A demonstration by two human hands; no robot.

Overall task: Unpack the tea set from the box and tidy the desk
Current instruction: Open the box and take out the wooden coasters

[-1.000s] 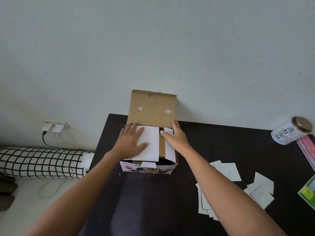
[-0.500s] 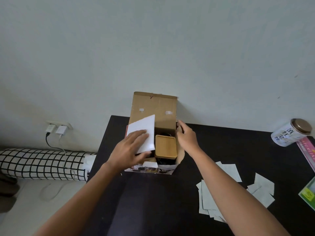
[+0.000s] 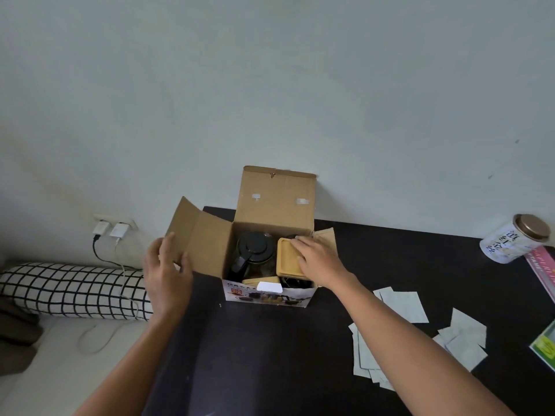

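A cardboard box (image 3: 267, 295) stands open at the back left of the dark desk (image 3: 270, 355), its back flap upright against the wall. Inside sit a dark glass teapot with a black lid (image 3: 255, 250) on the left and a square bamboo lid (image 3: 287, 259) on the right. My left hand (image 3: 166, 274) holds the box's left flap (image 3: 204, 244) folded outward, thumb on its edge. My right hand (image 3: 318, 261) rests flat on the bamboo lid, fingers spread, inside the box's right side.
Several white paper sheets (image 3: 402, 304) lie scattered right of the box. A white tin with a bronze lid (image 3: 515, 243) lies at the far right beside a pink book (image 3: 543, 268) and a green item (image 3: 545, 346). A checked bolster (image 3: 72, 292) and wall chargers (image 3: 109, 229) sit left of the desk.
Both inner flaps were shut a second ago. My left hand swung the left flap outward, exposing the teapot, and my right hand moved from the right flap onto the bamboo lid.
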